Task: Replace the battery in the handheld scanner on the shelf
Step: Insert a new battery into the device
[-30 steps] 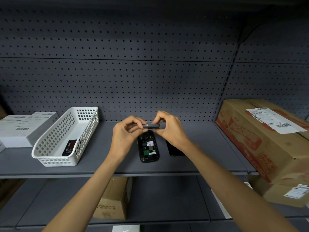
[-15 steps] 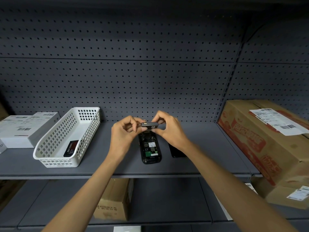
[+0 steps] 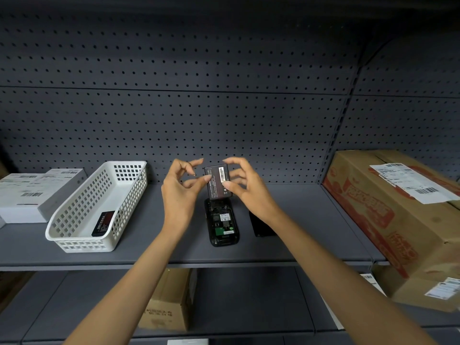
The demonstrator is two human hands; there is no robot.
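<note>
Right hand [image 3: 251,189]: raised above the shelf, thumb on the front face and fingertips on the far side pinching the battery [image 3: 218,181] along its right edge.
Left hand [image 3: 180,188]: raised beside it, thumb tip touching the battery's left edge, the other fingers curled loosely and spread apart, not closed on anything I can make out.
Change from earlier: half a second ago both hands held the battery edge-on and level, showing only its thin side with contacts; now it is turned upright, its labelled face with a white barcode sticker toward the camera, and the left fingers have opened off it.
Scanner [image 3: 222,221]: lies face down on the grey shelf [image 3: 154,247] directly below the battery, its back compartment open and unfilled, in the same spot as before.
Back cover [image 3: 261,226]: flat black piece just right of the scanner, partly hidden by the right wrist.
White basket [image 3: 74,220]: well left of the hands, a second dark battery [image 3: 104,223] lying inside.
Edges: white box [image 3: 29,195] at far left, large cardboard carton [image 3: 398,212] at far right, pegboard wall behind.
Open room: bare shelf between basket and scanner, and between cover and carton.
</note>
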